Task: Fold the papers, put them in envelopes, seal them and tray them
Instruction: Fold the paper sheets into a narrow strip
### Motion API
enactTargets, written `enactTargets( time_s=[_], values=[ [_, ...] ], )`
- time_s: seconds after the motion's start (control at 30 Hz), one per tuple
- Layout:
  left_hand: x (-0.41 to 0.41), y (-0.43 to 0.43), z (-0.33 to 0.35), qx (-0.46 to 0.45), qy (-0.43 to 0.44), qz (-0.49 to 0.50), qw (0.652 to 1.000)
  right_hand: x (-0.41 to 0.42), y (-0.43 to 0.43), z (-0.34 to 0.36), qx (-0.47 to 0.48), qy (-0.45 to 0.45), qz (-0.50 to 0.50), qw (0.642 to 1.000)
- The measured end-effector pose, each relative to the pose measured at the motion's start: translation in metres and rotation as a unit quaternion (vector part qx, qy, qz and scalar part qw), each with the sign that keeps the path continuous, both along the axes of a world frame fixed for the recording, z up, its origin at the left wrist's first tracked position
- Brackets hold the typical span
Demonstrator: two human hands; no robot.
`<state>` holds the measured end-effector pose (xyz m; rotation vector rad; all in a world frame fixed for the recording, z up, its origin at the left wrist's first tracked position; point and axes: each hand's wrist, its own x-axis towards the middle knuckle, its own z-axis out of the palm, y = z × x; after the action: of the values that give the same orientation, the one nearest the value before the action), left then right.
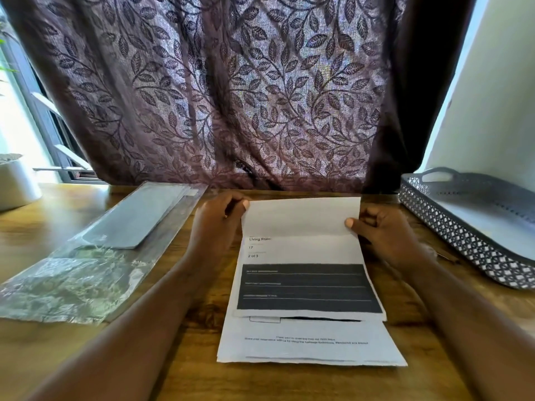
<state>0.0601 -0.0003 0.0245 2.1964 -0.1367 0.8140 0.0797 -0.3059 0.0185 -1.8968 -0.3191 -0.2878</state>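
Note:
A printed sheet [307, 273] with a dark block lies in front of me on top of a stack of papers [309, 342]. Its far edge is folded over towards me, showing the blank back. My left hand [215, 224] pinches the far left corner of that fold. My right hand [382, 227] pinches its right edge, thumb on top. A grey envelope [136, 218] lies to the left, half out of a clear plastic wrapper [66, 282]. A grey perforated tray [474, 227] stands at the right.
The wooden table [179, 357] runs up to a leaf-patterned curtain [231, 96] close behind the papers. A white pot [14, 183] sits at the far left corner. A pale wall rises behind the tray.

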Motion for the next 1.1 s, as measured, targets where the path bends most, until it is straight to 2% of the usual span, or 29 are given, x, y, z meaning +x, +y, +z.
enactTargets(
  time_s=[0.13,0.23,0.43,0.57,0.77,0.87,1.1],
  values=[
    [0.0010,-0.0022,0.0004,-0.171,0.087,-0.137,0.972,0.0020,0.0019,-0.0004,0.076,0.016,-0.019,0.997],
    [0.0013,-0.0055,-0.0024,-0.187,0.104,-0.181,0.960,0.0029,0.0017,0.0000,0.107,0.028,-0.032,0.993],
    [0.0046,-0.0037,-0.0056,-0.188,0.132,-0.162,0.960,0.0015,0.0050,0.0013,0.167,0.060,-0.008,0.984],
    [0.0032,-0.0034,-0.0060,-0.209,0.147,-0.170,0.952,-0.0002,0.0062,0.0010,0.170,0.079,0.022,0.982],
    [0.0037,-0.0049,-0.0057,-0.286,0.155,-0.194,0.925,0.0008,0.0074,0.0001,0.213,0.095,0.029,0.972],
    [0.0028,-0.0048,-0.0056,-0.348,0.160,-0.218,0.898,0.0016,0.0059,-0.0006,0.227,0.108,0.032,0.968],
    [-0.0036,-0.0047,-0.0013,-0.410,0.145,-0.216,0.874,-0.0016,0.0082,0.0030,0.241,0.132,0.033,0.961]
  ],
)
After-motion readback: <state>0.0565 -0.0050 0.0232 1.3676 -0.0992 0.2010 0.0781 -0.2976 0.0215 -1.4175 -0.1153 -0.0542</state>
